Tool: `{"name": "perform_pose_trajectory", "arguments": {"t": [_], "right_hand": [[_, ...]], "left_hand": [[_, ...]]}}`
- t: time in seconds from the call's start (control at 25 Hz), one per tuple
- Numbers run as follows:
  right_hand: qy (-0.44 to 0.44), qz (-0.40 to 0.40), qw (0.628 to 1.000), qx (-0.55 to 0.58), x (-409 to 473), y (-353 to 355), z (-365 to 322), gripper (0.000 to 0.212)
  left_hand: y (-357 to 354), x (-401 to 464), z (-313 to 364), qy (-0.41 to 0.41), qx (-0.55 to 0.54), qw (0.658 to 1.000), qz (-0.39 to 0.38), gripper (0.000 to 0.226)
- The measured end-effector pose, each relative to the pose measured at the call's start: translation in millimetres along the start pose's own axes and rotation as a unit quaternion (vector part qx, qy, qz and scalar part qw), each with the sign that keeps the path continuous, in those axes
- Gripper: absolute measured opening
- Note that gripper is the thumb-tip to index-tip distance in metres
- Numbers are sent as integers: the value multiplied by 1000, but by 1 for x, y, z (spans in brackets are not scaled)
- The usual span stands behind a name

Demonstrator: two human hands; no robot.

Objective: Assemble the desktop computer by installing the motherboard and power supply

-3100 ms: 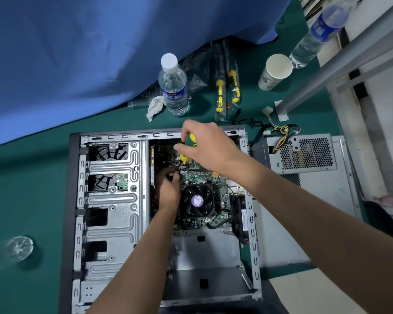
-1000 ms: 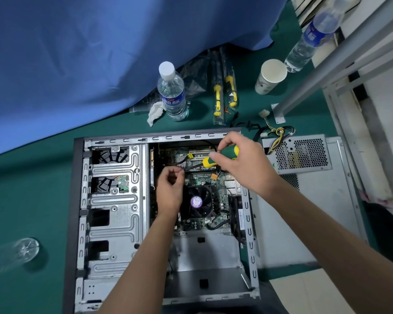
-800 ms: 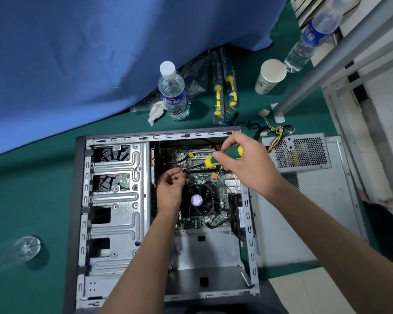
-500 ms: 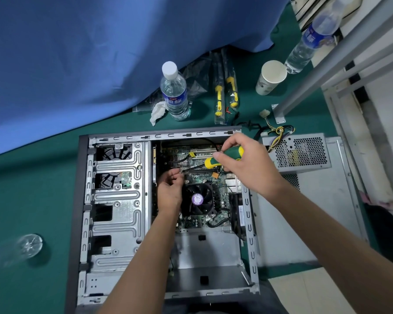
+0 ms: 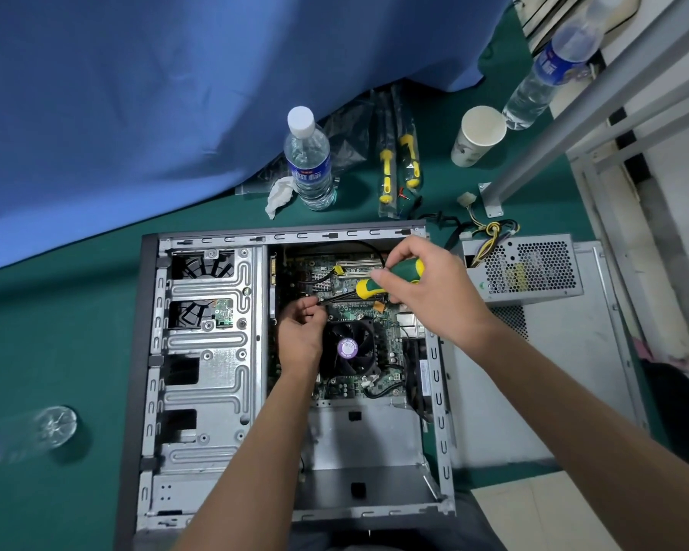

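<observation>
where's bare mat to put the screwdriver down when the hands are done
Widest free patch: green mat left of the computer case, between the blue cloth and the lying bottle. Crowded behind the case: upright water bottle, tissue, bagged screwdrivers, paper cup, power supply cables.

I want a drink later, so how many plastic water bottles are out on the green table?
3: an upright white-capped clear plastic bottle behind the case, one lying blurred at the left edge, and one tilted at the top right.
</observation>
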State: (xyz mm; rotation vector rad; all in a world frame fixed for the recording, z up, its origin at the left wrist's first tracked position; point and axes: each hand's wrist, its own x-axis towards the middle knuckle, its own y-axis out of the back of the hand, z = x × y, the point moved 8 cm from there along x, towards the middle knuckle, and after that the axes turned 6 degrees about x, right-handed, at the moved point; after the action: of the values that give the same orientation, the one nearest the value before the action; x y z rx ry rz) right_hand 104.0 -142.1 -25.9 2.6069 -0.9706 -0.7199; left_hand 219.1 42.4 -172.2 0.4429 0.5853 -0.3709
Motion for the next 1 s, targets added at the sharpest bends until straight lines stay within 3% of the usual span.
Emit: {"name": "perform_pose_trajectory", "arguments": {"t": [0.32,0.64,1.0], "right_hand": [[32,-17,997,-66,-2,-4,-9,20],[123,-130,966,-185,-3,-30,-34,22],[132,-131,960,-209,-5,-39,-28,22]], "left_hand": [[4,-2,1,-5,23,1000,17,18],[5,-3,1,12,50,998,42,12],[2,-1,0,51,66,995,57,12]]}}
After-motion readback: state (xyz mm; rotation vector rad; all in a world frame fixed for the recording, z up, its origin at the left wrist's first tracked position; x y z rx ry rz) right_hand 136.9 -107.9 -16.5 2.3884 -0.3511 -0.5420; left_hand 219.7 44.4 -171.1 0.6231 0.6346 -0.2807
